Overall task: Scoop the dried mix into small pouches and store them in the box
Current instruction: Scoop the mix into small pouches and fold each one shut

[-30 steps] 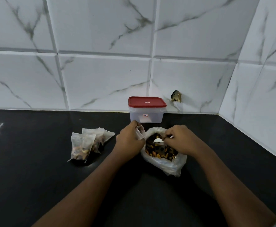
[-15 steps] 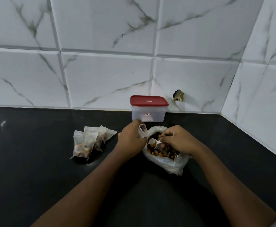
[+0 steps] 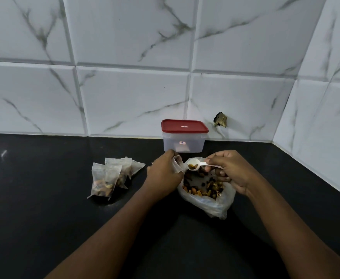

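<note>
An open plastic bag (image 3: 209, 204) of dried mix (image 3: 207, 188) lies on the black counter. My right hand (image 3: 229, 170) pinches a small white spoon (image 3: 194, 165) that carries a little mix, its bowl raised above the bag and close to the mouth of a small clear pouch (image 3: 177, 164). My left hand (image 3: 163, 174) grips that pouch upright at the bag's left edge. A clear box with a red lid (image 3: 184, 135) stands shut against the wall just behind my hands.
Three filled pouches (image 3: 112, 176) lie in a heap to the left on the black counter (image 3: 44, 198). White marble tiles form the back wall and the right-hand wall, meeting in a corner. A broken hole (image 3: 220, 119) shows in a tile.
The spoon has risen out of the mix and moved left, up to the pouch's mouth. My left hand has stayed on the pouch.
</note>
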A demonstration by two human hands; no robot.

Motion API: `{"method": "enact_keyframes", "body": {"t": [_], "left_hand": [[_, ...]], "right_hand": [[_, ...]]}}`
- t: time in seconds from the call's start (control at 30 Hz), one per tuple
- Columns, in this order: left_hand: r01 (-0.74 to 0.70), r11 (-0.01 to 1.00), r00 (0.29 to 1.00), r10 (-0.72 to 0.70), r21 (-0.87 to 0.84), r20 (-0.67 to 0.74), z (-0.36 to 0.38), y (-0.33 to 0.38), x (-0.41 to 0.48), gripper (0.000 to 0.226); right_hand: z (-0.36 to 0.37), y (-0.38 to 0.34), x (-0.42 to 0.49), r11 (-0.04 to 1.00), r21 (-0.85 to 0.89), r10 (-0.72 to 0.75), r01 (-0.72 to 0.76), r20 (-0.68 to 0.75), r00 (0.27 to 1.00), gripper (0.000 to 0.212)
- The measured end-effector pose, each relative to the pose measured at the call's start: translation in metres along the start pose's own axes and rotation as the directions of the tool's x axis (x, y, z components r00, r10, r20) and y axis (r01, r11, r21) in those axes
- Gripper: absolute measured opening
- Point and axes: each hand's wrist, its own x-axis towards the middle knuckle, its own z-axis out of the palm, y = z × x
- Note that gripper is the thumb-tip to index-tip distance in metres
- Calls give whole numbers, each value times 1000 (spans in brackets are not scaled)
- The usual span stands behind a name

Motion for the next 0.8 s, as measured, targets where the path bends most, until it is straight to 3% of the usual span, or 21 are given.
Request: {"method": "enact_keyframes", "body": {"t": [0.13,0.27,0.33,0.43,0.57,0.7,0.8], "left_hand": [[-2,1000,1000,2,7,-3,1,1,0,41],[-6,1000,1000,6,-20,-6,2,-1,0,32],[-10,999,1000,10,-43,-14,3,-3,0,30],[-21,998,999,19,-54,-43,2,-4,0,29],[-23,1000,1000,23,-12,-7,3,-4,-1,37],[2,1000,1000,-3,-15,-9,1,-4,2,42],[10,1000,1000,-10,-25,-10,-2,-2,3,42]], "right_hand": [[13,-1,-4,985,126,-126,120,40,991,17],[25,0,-10,924,-268,-251,273,116,961,17],[28,1,-10,867,-342,-309,362,200,930,21],[29,0,-11,830,-363,-388,424,172,906,22],[24,-1,-11,768,-479,-357,425,232,905,24],[2,-9,-9,783,-479,-398,397,104,911,20],[-14,-11,-7,745,-572,-316,344,151,937,22]]}}
